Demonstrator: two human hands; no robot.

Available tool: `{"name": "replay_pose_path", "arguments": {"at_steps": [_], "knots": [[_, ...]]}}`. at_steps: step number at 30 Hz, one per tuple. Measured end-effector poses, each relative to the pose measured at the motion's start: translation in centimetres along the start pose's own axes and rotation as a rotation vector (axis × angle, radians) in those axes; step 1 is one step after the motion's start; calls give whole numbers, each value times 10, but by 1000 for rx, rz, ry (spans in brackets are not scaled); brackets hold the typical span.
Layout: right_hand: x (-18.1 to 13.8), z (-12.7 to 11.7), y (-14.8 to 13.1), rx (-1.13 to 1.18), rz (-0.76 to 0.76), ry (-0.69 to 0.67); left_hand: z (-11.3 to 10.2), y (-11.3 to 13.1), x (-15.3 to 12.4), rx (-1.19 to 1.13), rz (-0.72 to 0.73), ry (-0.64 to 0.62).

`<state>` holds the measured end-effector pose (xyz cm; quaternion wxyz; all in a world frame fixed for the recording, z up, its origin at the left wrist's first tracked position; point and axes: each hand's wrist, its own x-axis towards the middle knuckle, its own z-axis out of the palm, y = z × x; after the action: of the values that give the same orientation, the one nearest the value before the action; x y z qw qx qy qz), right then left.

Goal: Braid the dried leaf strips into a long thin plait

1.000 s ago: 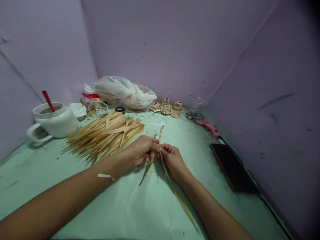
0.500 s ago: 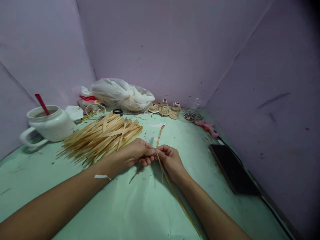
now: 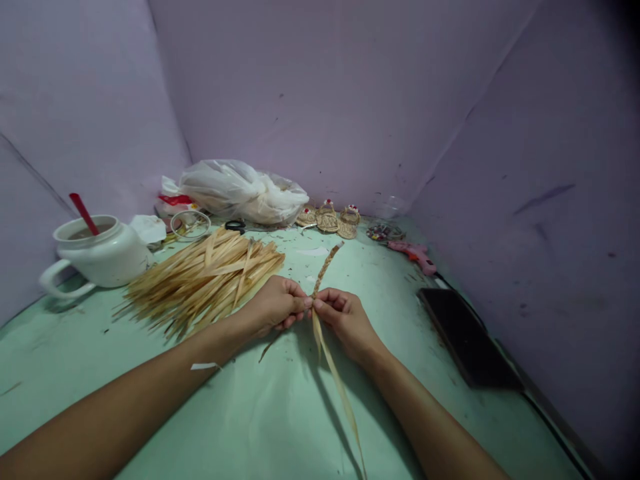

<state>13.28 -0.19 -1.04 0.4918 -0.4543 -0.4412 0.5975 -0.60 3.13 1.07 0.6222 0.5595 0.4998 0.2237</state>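
I have two hands on one narrow braid, just right of the bundle of dry strips, my landmark. My left hand pinches the braid's lower end, its grip closed between thumb and fingers; my right hand meets it there, its grip closed on the same spot. At least two pale loose strands hang from it toward me, and one thin dark strand pokes out under my left hand.

Left of the bundle stands one white mug with one red stick in it. Behind the bundle are one large plastic bag, one pale ring and one pair of dark handles. Behind it and to the right sit three small woven baskets, one batch of beads and one pink glue gun; far right lies one dark slab.

The worktop meets walls behind the bundle and on both sides. Nearer me than the bundle, its green surface spreads broadly between my forearms; a narrower strip runs between my right hand and the slab.
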Motion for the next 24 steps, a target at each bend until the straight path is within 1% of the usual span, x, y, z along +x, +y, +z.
{"name": "replay_pose_path", "arguments": {"at_steps": [3, 6, 8, 10, 13, 15, 17, 18, 20, 24], "knots": [[0, 0, -2, 3, 34, 42, -3, 0, 1, 15, -25, 1], [1, 2, -4, 24, 64, 102, -3, 2, 0, 29, -37, -38], [2, 3, -2, -11, 70, 138, -1, 6, -1, 51, -37, -27], [2, 3, 1, -132, 33, 169, 2, 8, -2, 97, -39, 12], [-1, 1, 5, -466, -142, 198, 7, 6, 1, 167, -25, 51], [-4, -1, 4, -700, -262, 225, 10, 1, 4, 180, 65, 96], [-8, -1, -1, -866, -319, 263, 13, -5, 7, 199, 189, 160], [-10, -1, -4, -921, -322, 285, 15, -9, 8, 218, 240, 191], [-13, 1, -11, -989, -282, 319, 17, -13, 9, 271, 293, 245], [-14, 0, -18, -1039, -151, 343, 22, -15, 9, 314, 297, 310]]}}
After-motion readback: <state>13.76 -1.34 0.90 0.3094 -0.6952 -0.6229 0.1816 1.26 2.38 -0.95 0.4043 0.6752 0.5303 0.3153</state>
